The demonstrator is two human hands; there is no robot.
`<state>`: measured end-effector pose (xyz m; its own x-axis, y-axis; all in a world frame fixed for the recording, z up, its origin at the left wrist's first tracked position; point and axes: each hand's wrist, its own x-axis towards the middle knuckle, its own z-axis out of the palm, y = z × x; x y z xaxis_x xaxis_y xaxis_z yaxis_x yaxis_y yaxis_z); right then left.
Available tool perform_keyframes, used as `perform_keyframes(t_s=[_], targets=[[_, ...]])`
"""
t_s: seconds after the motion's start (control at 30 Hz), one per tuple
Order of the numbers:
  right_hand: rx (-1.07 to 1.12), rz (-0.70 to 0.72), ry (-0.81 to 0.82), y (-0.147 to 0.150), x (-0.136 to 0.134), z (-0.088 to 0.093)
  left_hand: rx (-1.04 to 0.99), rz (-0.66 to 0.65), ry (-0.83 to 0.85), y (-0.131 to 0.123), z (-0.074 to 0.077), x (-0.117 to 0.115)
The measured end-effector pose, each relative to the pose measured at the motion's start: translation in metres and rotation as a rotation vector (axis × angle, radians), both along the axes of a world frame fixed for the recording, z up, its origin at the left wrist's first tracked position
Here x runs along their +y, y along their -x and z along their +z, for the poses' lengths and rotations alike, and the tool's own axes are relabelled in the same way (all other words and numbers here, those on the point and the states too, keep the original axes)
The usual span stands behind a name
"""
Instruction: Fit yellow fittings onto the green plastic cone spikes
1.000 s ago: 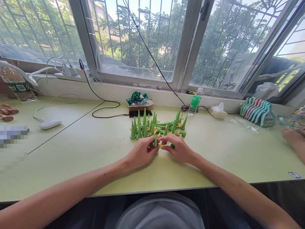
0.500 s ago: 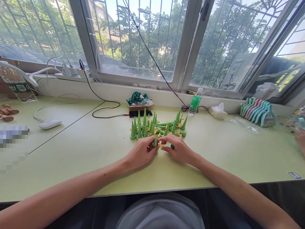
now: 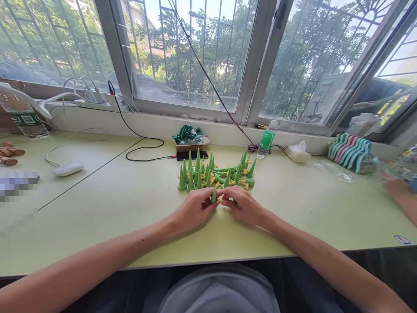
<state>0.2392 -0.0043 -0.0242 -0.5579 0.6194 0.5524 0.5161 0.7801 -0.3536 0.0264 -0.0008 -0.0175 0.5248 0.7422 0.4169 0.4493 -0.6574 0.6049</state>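
Observation:
My left hand (image 3: pixel 196 208) is closed round a green cone-shaped spike (image 3: pixel 213 196), its point up. My right hand (image 3: pixel 245 207) pinches a small yellow valve-like piece (image 3: pixel 220 201) beside the spike; whether the two are joined, I cannot tell. The fingertips of both hands almost meet. A bit of green shows under the right fingers, too hidden to name. Just beyond my hands stands a cluster of green spikes (image 3: pixel 197 163), several upright and others lying down, with small yellow pieces (image 3: pixel 217 184) among them.
Behind the cluster lie a phone (image 3: pixel 192 155) on a cable and a small box with green plastic (image 3: pixel 188 135). A bottle (image 3: pixel 267 140), a tissue pack (image 3: pixel 297 153) and pastel hangers (image 3: pixel 352 153) line the back. Another person's hand (image 3: pixel 395 187) is at the right.
My hands have drawn slightly closer together, and the spike has shifted a little right and down. At the right edge, the other person's hand has moved further into view.

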Motion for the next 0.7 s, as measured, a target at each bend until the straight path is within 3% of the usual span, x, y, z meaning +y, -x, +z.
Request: perform_keyframes(t_s=[0.47, 0.7], targets=[[-0.034, 0.018, 0.025, 0.0011, 0.0001, 0.0022, 0.029, -0.016, -0.063, 0.0010, -0.0015, 0.0008], [-0.033, -0.083, 0.020, 0.0005, 0.0035, 0.0029, -0.048, 0.043, 0.003, 0.0000, -0.0019, 0.0028]])
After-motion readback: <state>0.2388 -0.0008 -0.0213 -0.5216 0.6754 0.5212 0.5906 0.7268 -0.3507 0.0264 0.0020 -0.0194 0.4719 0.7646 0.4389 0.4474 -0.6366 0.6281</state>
